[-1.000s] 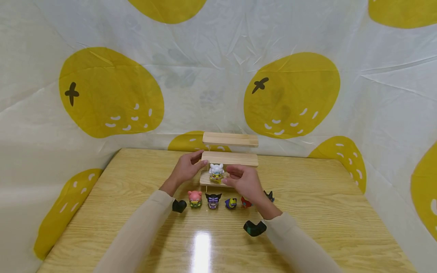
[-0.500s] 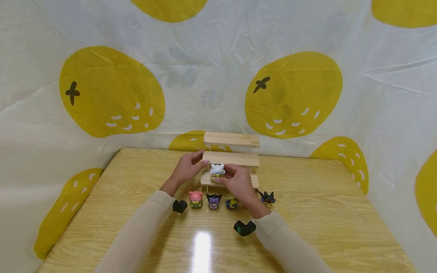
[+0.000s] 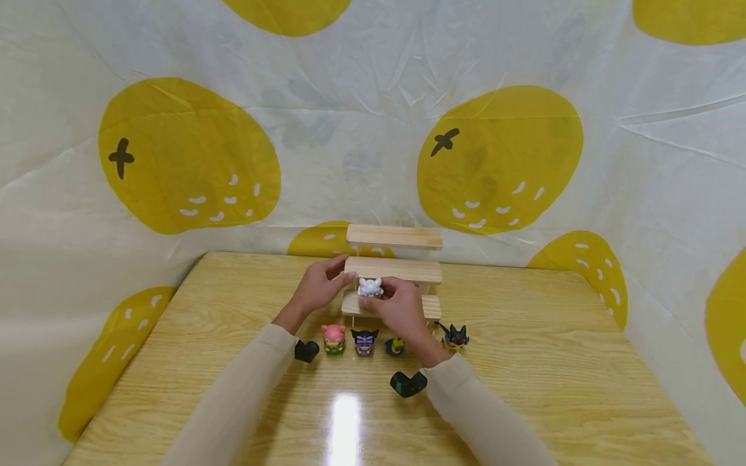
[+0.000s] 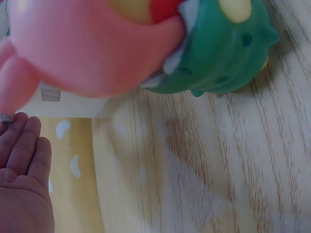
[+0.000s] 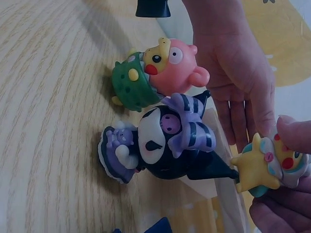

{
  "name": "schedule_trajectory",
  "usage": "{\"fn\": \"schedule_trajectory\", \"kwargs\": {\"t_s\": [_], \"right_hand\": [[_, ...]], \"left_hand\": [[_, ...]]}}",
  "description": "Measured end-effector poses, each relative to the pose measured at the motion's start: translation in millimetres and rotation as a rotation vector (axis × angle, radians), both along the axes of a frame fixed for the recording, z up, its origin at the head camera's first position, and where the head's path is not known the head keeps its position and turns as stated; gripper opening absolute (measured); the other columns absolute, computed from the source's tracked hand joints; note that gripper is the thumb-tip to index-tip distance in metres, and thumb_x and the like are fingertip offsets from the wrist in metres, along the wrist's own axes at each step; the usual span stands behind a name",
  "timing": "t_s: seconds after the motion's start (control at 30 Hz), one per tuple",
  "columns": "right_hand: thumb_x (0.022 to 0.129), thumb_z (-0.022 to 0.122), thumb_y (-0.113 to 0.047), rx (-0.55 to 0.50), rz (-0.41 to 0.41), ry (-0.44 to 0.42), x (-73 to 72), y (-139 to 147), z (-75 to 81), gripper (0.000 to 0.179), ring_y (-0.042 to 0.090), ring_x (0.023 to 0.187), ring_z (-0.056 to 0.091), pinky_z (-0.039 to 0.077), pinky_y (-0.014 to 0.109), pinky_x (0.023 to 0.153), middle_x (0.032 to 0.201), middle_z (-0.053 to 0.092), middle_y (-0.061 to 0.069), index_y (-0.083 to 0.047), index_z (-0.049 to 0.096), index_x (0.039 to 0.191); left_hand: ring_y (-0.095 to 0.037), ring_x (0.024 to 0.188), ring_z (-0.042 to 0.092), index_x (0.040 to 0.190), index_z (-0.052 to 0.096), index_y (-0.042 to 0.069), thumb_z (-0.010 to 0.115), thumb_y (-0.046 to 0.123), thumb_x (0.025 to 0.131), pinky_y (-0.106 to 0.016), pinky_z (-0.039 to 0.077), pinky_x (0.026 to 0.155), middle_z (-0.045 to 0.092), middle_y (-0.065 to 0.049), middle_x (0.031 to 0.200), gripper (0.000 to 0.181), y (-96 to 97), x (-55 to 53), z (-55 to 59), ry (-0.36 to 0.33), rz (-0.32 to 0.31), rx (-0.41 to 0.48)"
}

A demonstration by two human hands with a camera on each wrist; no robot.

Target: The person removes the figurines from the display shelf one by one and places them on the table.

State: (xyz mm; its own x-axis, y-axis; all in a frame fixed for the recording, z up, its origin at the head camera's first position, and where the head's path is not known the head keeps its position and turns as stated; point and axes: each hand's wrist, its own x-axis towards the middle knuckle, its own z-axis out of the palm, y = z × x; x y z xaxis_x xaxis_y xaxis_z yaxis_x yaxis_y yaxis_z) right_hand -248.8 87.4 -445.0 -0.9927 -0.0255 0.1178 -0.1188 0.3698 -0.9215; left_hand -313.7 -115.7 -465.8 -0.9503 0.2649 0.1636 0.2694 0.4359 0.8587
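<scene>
My right hand (image 3: 402,307) pinches a small figurine (image 3: 370,287) with a white hood, thumb on the front, over the lower board (image 3: 431,307) of a three-tier wooden shelf. In the right wrist view its yellow star-shaped body (image 5: 255,162) shows below the thumb. My left hand (image 3: 317,285) touches the left end of the middle board (image 3: 396,270), fingers extended. Both wrist views show those fingers straight. A pink-hooded figurine (image 3: 333,340) with a green body stands nearest the left wrist. Beside it is a black-and-purple figurine (image 3: 364,343) with a striped bow.
Further right in the row are a blue-and-yellow figurine (image 3: 395,345) and a black-eared one (image 3: 456,338). The upper board (image 3: 393,235) stands at the back, near the patterned curtain (image 3: 350,155). Black wrist cameras (image 3: 408,384) hang under the forearms. The wooden table (image 3: 524,362) extends around.
My right hand has moved left and taken hold of the white-hooded figurine, whose face is now mostly hidden in the head view. The black-eared figurine has come into sight; the left hand stays put.
</scene>
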Motion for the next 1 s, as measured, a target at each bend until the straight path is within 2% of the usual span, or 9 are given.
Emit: {"fn": "schedule_trajectory", "kwargs": {"t_s": [0.23,0.63,1.0], "right_hand": [[0.082,0.089,-0.015,0.018,-0.016,0.024,1.4,1.3,-1.5,0.031,0.013,0.081,0.067,0.055,0.024,0.069,0.096,0.079,0.010,-0.003,0.079,0.110],[0.080,0.089,-0.007,-0.002,-0.038,0.018,6.1,7.3,6.1,0.030,0.016,0.088,0.072,0.062,0.031,0.079,0.099,0.080,0.012,-0.001,0.080,0.107],[0.082,0.088,-0.006,0.006,-0.047,-0.007,11.4,18.5,15.4,0.034,0.024,0.100,0.076,0.064,0.039,0.088,0.108,0.080,0.015,0.000,0.078,0.114]], "left_hand": [[-0.032,0.141,0.057,0.155,0.049,0.004,0.069,0.032,0.102,-0.048,0.050,0.115,0.058,-0.019,0.152,0.063,0.1,-0.3,0.2,-0.004,-0.004,0.002],[-0.033,0.141,0.058,0.155,0.049,0.002,0.069,0.031,0.102,-0.049,0.049,0.115,0.058,-0.020,0.151,0.063,-1.6,0.0,0.3,0.006,-0.005,0.000],[-0.032,0.142,0.057,0.155,0.048,0.002,0.069,0.031,0.102,-0.047,0.049,0.115,0.057,-0.019,0.153,0.064,-0.9,2.4,2.9,-0.007,-0.014,0.002]]}}
